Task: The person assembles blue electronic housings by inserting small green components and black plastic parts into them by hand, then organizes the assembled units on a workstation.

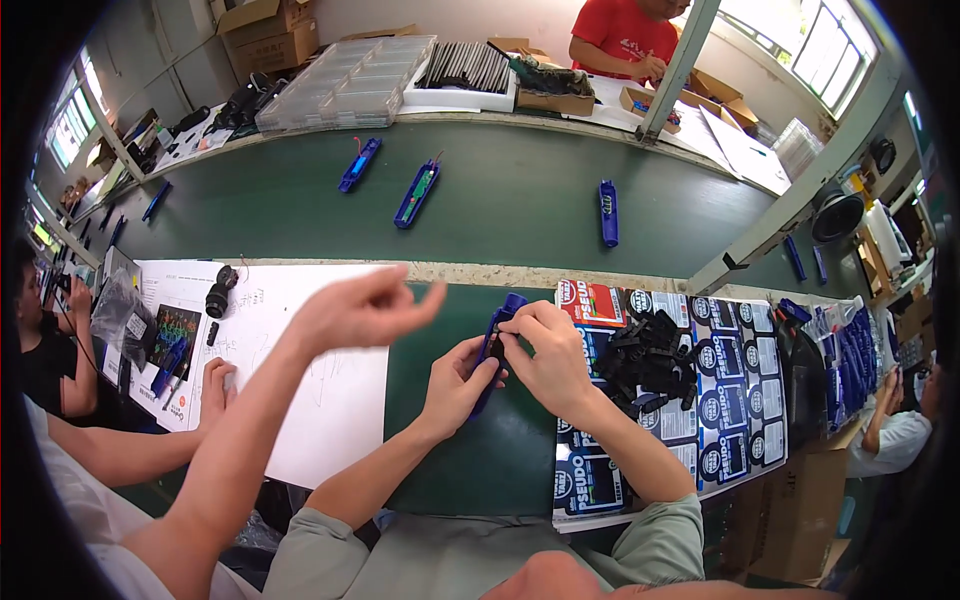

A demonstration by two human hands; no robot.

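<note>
Nearest the body, over the green tabletop (470,475), the left hand (461,382) grips a blue casing (514,301) between thumb and fingers, while the right hand (548,357) pinches at its upper part; whether a small piece sits in those fingertips, I cannot tell. Just right, black pieces (650,365) lie heaped on printed sheets (712,415). To the left, a co-worker's hand (365,308) hangs over white paper (335,425). Beyond, 3 similar casings (609,215) lie well apart from the hands; farthest back is a person in red (620,40).
</note>
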